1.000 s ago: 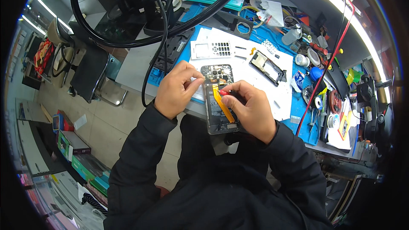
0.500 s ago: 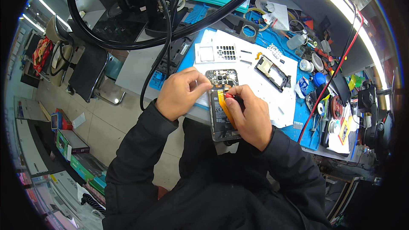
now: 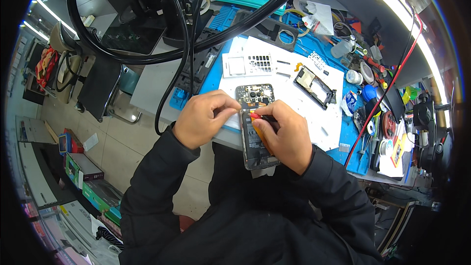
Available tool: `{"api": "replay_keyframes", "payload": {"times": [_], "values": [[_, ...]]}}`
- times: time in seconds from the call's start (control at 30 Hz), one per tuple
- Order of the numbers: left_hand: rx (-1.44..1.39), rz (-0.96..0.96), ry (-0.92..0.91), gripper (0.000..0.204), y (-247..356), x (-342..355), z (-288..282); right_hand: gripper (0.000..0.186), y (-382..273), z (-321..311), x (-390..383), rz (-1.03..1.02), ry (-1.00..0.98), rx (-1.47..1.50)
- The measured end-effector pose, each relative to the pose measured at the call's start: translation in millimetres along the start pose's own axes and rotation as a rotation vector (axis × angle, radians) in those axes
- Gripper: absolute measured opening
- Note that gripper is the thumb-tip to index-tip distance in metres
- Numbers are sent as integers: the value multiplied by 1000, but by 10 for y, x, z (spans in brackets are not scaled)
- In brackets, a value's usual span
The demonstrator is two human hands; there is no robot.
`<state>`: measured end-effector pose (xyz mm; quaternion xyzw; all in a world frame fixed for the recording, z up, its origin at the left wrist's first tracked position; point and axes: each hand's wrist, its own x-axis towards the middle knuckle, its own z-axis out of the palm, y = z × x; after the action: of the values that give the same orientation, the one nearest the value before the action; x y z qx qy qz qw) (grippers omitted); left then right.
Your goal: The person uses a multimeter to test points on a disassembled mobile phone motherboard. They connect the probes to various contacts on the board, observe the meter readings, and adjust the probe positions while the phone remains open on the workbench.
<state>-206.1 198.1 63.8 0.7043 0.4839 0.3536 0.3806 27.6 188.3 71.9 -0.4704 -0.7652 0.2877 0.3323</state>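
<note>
An opened smartphone [image 3: 251,140] lies at the front edge of the bench, its near end jutting over my lap. Its circuit board and round camera show at the far end, with the dark battery nearer me. A yellow-orange flex cable [image 3: 260,132] runs over the battery, partly under my fingers. My left hand [image 3: 205,118] is at the phone's left edge, thumb and forefinger pinched; whatever is between them is hidden. With my right hand [image 3: 289,135] I grip a small red-and-black tool [image 3: 255,116], its red end over the phone's middle. Its exact kind is unclear.
White paper covers a blue mat, with a white keypad phone cover [image 3: 248,64] and a black phone frame [image 3: 315,86] on it. Tools, bottles and spools crowd the right side. A thick black cable [image 3: 162,58] arches across the far left; a red wire [image 3: 387,88] hangs at right.
The phone sits slightly nearer me. My left hand has come lower beside it. In my right hand, the tool's red end has shifted left over the phone.
</note>
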Motion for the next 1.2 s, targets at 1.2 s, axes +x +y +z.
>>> {"api": "replay_keyframes", "payload": {"times": [1.2], "values": [[-252,-252,-20,15,68,77,-49,18,91,18,-8,-29,42,93]]}}
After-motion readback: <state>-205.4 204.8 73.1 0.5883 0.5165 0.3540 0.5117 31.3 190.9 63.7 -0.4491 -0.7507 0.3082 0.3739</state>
